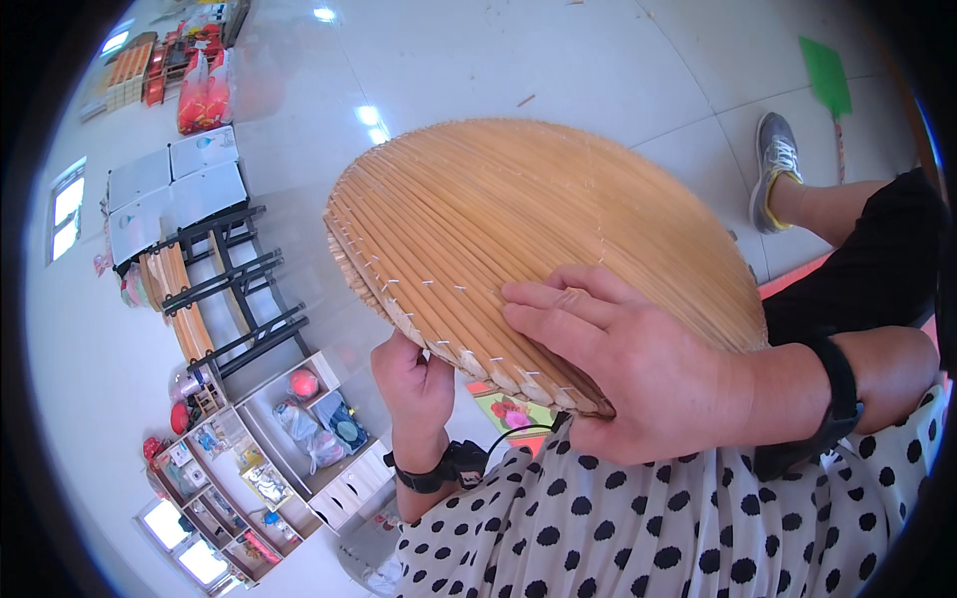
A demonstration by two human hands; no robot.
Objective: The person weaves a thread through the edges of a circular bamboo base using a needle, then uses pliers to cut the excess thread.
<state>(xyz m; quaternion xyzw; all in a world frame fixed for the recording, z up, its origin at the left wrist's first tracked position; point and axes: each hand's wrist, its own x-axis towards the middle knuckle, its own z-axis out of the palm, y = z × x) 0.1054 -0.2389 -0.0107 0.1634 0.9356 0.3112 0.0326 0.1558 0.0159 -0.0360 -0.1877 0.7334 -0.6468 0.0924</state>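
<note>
A round mat of thin tan stalks [518, 219], laid side by side and stitched with short white threads, is tilted up in front of me above my lap. Its near edge shows pale cut stalk ends, and a second layer shows along the left rim. My right hand [638, 369] grips the near right edge, fingers lying over the top and thumb at the rim. Against the lower left rim, my left hand [414, 389] is closed in a fist, thumb close to the edge. Whatever its fingers hold is hidden.
A green fly swatter [825, 75] lies on the tiled floor beyond my shoe [776, 164]. To the left stand folded black-legged tables [229, 289], a shelf unit [224, 488] with bags and toys, and red bags [204, 90]. A small floral piece [508, 409] shows below the mat.
</note>
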